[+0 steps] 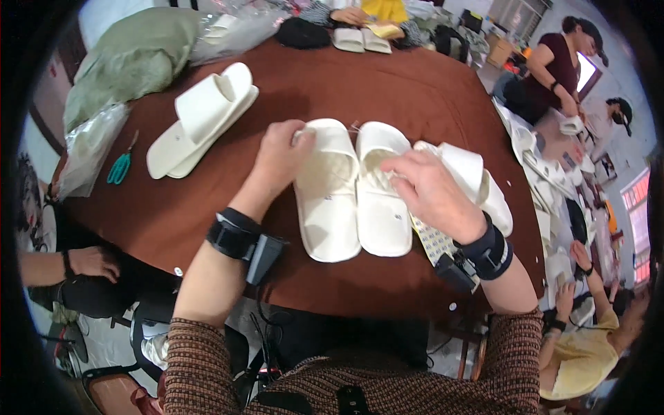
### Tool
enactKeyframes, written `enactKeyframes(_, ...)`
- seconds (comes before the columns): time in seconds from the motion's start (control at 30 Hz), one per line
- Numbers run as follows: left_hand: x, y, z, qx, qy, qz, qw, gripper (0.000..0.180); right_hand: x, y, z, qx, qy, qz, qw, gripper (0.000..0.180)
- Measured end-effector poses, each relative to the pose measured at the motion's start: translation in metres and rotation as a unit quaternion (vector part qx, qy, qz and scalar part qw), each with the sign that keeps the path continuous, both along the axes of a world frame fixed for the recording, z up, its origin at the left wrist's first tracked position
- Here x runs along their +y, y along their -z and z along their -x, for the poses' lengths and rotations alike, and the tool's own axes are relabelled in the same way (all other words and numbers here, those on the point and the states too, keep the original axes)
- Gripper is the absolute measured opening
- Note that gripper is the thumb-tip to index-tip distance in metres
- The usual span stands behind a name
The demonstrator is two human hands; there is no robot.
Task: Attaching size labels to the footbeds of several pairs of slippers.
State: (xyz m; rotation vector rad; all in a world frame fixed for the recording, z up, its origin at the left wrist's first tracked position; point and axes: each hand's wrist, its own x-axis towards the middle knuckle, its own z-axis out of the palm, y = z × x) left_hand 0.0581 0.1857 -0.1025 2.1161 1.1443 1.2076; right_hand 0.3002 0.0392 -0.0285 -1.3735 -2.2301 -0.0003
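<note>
I'm on a pair of cream foam slide slippers (356, 194) lying side by side mid-desk. My left hand (280, 159) pinches the left slipper's far strap; my right hand (429, 187) presses curled fingers into the right one. I judge I'm pairing them; next calls for a steady grip. More slippers (200, 117) lie far left, by teal scissors (120, 168) on the brown desk (387, 83).

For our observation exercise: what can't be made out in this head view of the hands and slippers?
- Left hand: fingertips hidden over the left slipper strap.
- Right hand: covers the right slipper strap; grip unclear.
- Patterned sheet: mostly hidden under the right wrist.
- Teal scissors: too small for detail.
</note>
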Motion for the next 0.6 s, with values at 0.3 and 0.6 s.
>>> enactKeyframes(0.3,-0.012,-0.014,0.0,-0.054,-0.001,0.107,0.993,0.032,0.026,0.023,0.03,-0.035,-0.044,0.077,0.995,0.036)
enactKeyframes(0.6,-0.021,-0.05,0.019,-0.352,-0.026,0.089,0.932,0.018,0.022,0.014,0.047,0.161,-0.01,0.088,0.983,0.026)
